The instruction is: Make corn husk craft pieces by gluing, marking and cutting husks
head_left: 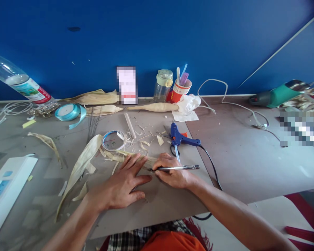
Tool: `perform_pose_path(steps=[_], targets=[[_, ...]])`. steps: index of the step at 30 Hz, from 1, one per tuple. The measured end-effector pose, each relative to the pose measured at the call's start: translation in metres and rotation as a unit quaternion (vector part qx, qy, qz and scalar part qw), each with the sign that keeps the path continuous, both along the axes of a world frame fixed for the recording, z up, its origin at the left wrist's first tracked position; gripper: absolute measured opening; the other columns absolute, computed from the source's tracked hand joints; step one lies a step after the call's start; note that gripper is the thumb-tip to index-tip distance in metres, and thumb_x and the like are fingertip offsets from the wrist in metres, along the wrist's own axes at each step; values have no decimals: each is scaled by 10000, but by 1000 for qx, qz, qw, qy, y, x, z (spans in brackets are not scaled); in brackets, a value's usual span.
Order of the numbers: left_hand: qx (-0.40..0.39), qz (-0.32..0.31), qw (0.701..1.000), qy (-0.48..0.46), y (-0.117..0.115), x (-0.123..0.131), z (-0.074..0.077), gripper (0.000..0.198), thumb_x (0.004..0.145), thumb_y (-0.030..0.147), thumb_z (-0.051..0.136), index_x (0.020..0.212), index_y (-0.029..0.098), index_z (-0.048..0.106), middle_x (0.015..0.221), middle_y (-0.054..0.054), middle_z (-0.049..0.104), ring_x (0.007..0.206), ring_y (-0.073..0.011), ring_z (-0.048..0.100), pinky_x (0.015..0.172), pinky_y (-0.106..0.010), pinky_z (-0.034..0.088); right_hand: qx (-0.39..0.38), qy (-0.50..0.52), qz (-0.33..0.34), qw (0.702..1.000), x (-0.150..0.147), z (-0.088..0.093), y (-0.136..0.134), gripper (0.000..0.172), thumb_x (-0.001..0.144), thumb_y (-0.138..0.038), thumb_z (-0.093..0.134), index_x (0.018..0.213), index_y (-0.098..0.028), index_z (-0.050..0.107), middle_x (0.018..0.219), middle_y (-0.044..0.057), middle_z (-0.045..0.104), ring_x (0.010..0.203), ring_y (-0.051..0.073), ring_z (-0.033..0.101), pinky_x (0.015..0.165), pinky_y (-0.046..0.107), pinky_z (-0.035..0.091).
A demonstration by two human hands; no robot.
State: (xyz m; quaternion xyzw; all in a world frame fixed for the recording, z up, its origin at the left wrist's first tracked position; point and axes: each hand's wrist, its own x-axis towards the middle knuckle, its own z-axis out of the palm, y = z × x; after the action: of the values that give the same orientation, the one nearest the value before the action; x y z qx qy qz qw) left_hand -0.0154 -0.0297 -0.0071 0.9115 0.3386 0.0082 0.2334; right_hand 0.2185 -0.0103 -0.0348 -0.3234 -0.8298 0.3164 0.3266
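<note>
One pen (179,167), slim and dark-tipped, held in the right hand (171,170), fingers closed round it near the point. It lies low over the near middle of the table (157,205), tip toward the left hand, cap end out to the right. Whether the tip touches the surface: cannot tell.

Left hand (128,177) palm down, fingers spread wide, fingertips resting at a strip of dry pale husk (115,156). Thumb points toward the pen; nothing gripped.

Just beyond the left fingertips, a tape roll (104,141) flat on its side, husk scraps scattered to its right. Behind these, a white stick (130,126) lying aslant. Beyond the right hand, a blue glue gun (181,138), on its side, nozzle away from the person, a pale rod out of its back end, black cord running off right.

Left of the left hand, one long husk leaf (81,165), curved; farther left, a smaller curled piece (48,142).

Back row, left to right: tilted plastic bottle (28,89), light-blue ribbon spool (65,112), upright phone with blurred screen (127,85), lidded clear bottle (162,83), red paper cup (178,93) of pens, crumpled tissue (187,108). Blue panel (157,35) behind all.
</note>
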Motion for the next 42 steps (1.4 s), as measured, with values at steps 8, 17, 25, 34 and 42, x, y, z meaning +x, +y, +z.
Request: perform_pose_path(steps=[8, 17, 25, 34, 42], targets=[[5, -3, 1000, 3, 0, 0, 1, 481, 796, 355, 643, 1267, 377, 544, 1586, -11, 43, 1425, -381, 65, 1117, -601, 152, -5, 12, 3, 1000, 1, 2, 1, 99, 773, -125, 544, 812, -204, 588, 716, 22, 645, 717, 163, 578, 771, 335, 468], [5, -1, 1000, 2, 0, 0, 0, 473, 790, 347, 648, 1253, 382, 558, 1585, -3, 66, 1423, -384, 80, 1118, -595, 158, -12, 12, 8, 1000, 4, 3, 1, 103, 758, -119, 527, 794, -204, 573, 696, 21, 624, 706, 166, 551, 732, 321, 464], [4, -1, 1000, 3, 0, 0, 1, 485, 788, 352, 650, 1262, 378, 553, 1582, -9, 95, 1421, -383, 96, 1118, -599, 152, -33, 26, 7, 999, 6, 4, 2, 89, 734, -118, 529, 747, -200, 560, 680, 24, 602, 695, 166, 539, 683, 302, 452], [7, -1, 1000, 3, 0, 0, 1, 492, 799, 358, 639, 1279, 385, 535, 1583, -9, 85, 1418, -384, 112, 1115, -594, 165, -40, 45, 11, 998, 6, 7, 2, 100, 723, -101, 512, 716, -200, 527, 646, 9, 576, 644, 152, 520, 699, 306, 443], [18, 1, 1000, -10, 0, -1, -1, 480, 793, 361, 645, 1264, 382, 552, 1579, 4, 113, 1422, -370, 111, 1125, -576, 159, -54, 45, 7, 997, 6, 8, 2, 101, 702, -101, 507, 690, -200, 520, 642, 7, 568, 634, 149, 516, 679, 296, 436]])
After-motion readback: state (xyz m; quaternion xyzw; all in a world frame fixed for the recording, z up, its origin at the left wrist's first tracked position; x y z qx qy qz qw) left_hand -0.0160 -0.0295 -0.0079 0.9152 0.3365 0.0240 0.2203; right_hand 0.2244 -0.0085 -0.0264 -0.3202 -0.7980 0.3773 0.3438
